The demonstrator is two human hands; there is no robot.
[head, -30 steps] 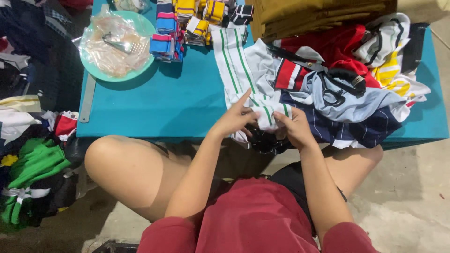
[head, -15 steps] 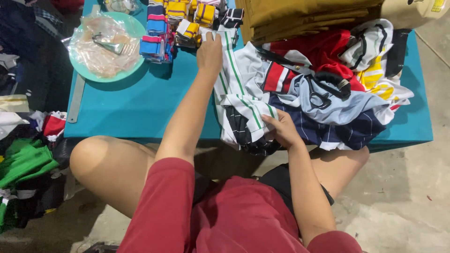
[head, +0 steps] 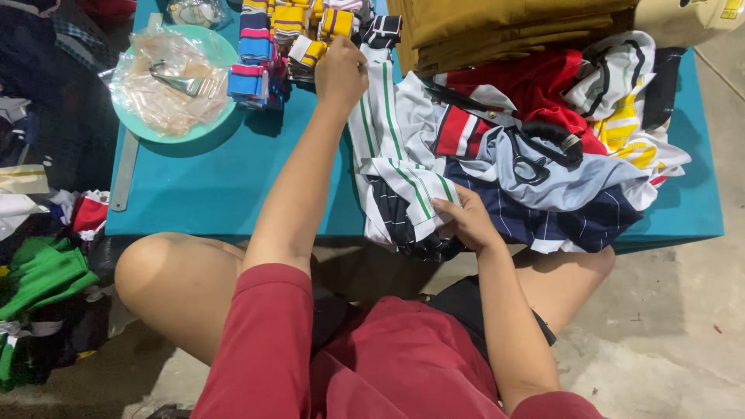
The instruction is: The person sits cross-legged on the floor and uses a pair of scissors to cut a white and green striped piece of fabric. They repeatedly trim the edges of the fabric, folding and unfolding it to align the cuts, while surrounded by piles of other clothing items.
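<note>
I sit at a low teal table (head: 202, 186). My left hand (head: 341, 71) reaches to the far side and presses the far end of a white cloth with green stripes (head: 388, 147), close to a row of small folded coloured cloth pieces (head: 272, 39). My right hand (head: 464, 221) pinches the near end of the same striped cloth at the table's front edge. Beside it lies a heap of mixed garments (head: 543, 155) in red, white, yellow and navy, with black scissors (head: 535, 151) on top.
A pale green plate (head: 174, 85) with clear plastic bags and a metal clip sits at the far left. A metal ruler (head: 124, 174) lies along the left edge. Folded mustard fabric (head: 504, 27) is stacked at the back. Green and other clothes (head: 39, 279) lie on the floor at left.
My left hand has gone from the near edge, where both hands met on the striped cloth, out to the far end of that cloth. My right hand stays at the near end.
</note>
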